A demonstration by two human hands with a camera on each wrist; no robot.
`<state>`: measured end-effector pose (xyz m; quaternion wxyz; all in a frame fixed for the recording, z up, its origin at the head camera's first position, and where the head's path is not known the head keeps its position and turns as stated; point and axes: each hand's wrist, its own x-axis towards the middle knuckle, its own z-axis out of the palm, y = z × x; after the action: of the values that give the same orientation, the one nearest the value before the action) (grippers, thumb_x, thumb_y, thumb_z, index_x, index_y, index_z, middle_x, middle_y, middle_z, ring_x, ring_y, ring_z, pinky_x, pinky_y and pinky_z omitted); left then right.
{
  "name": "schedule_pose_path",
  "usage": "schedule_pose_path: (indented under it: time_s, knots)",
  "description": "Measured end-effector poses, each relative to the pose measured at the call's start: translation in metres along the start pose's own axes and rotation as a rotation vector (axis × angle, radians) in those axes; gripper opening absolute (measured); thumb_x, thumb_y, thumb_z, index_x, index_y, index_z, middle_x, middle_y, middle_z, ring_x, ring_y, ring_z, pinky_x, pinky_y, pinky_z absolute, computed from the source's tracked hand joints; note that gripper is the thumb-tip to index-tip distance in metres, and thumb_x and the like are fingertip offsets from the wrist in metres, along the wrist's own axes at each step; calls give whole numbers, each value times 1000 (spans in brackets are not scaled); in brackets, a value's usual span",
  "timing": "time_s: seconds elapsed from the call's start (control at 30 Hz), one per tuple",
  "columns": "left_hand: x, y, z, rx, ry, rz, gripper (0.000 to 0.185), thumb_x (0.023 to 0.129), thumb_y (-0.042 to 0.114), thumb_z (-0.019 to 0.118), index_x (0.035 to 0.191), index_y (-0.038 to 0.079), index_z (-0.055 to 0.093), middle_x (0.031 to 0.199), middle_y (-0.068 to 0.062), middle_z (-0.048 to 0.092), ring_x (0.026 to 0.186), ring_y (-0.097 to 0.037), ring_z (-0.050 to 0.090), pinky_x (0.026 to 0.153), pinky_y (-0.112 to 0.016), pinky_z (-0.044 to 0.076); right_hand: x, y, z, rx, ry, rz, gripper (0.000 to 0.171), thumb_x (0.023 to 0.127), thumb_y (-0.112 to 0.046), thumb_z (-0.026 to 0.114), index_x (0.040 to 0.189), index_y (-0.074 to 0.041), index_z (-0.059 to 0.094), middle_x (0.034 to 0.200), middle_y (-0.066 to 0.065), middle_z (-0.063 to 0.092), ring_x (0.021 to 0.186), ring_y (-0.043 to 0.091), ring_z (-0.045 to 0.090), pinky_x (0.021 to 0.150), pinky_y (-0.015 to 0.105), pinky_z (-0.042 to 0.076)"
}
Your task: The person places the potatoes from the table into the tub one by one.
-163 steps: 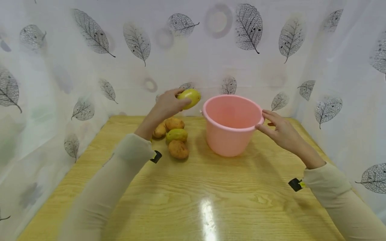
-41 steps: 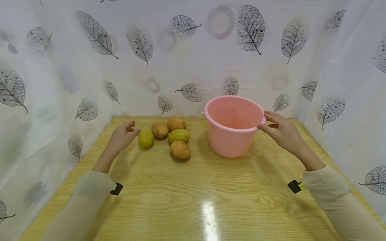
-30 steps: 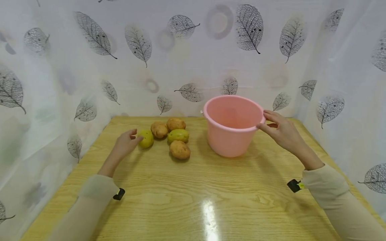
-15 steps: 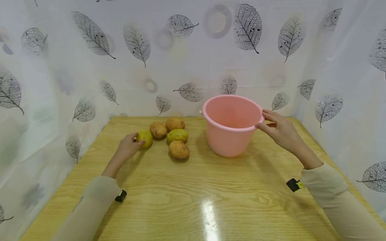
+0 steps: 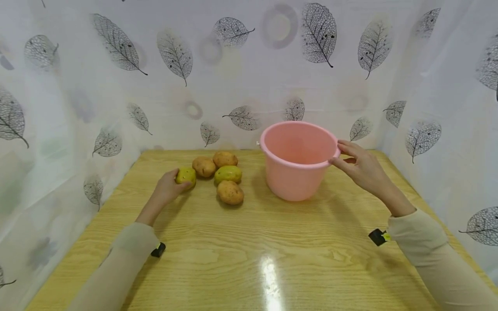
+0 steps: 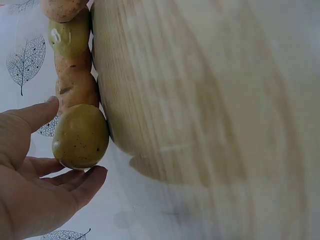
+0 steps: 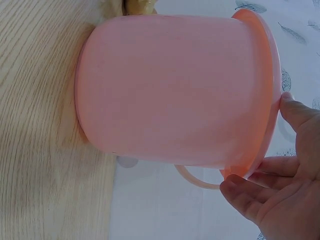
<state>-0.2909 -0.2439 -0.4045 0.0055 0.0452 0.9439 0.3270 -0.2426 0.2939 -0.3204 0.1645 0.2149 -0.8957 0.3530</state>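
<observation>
My left hand (image 5: 168, 188) holds a yellow-green mango (image 5: 186, 178) at the left end of the group, thumb on the near side, fingers on the far side. In the left wrist view this mango (image 6: 81, 137) shows dark specks, between the thumb above and the fingers below. My right hand (image 5: 363, 170) pinches the right rim of a pink plastic bucket (image 5: 295, 181), which stands upright. The right wrist view shows the thumb at the rim of the bucket (image 7: 175, 90) and fingers on its far side. The bucket's floor is hidden.
Beside the held mango lie potatoes (image 5: 204, 166) (image 5: 225, 159) (image 5: 230, 192) and another mango (image 5: 228, 175), left of the bucket. The bucket's handle (image 7: 197, 181) hangs behind it. A leaf-print curtain (image 5: 249, 77) encloses the wooden table (image 5: 249, 242).
Earlier my left hand held a mango up beside the bucket's rim. It then came back without it to the left, and moved in on the leftmost mango. My right hand stayed on the rim.
</observation>
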Motion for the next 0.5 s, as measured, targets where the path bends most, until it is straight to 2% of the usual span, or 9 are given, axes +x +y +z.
schedule_pose_path:
  time_s: [0.3, 0.5]
  knots:
    - [8, -1, 1, 44, 0, -10, 73, 101, 22, 69, 149, -19, 33, 138, -41, 48, 125, -52, 50, 103, -61, 43, 0, 0, 1, -1, 3, -23, 54, 102, -19, 68, 145, 8, 53, 153, 27, 47, 124, 47, 58, 85, 0, 42]
    - [12, -6, 1, 60, -28, -35, 82, 102, 24, 68, 154, -18, 22, 146, -44, 38, 134, -56, 42, 111, -63, 38, 0, -1, 1, -3, 8, -23, 54, 102, -20, 68, 145, 8, 53, 153, 27, 47, 123, 46, 59, 85, 0, 42]
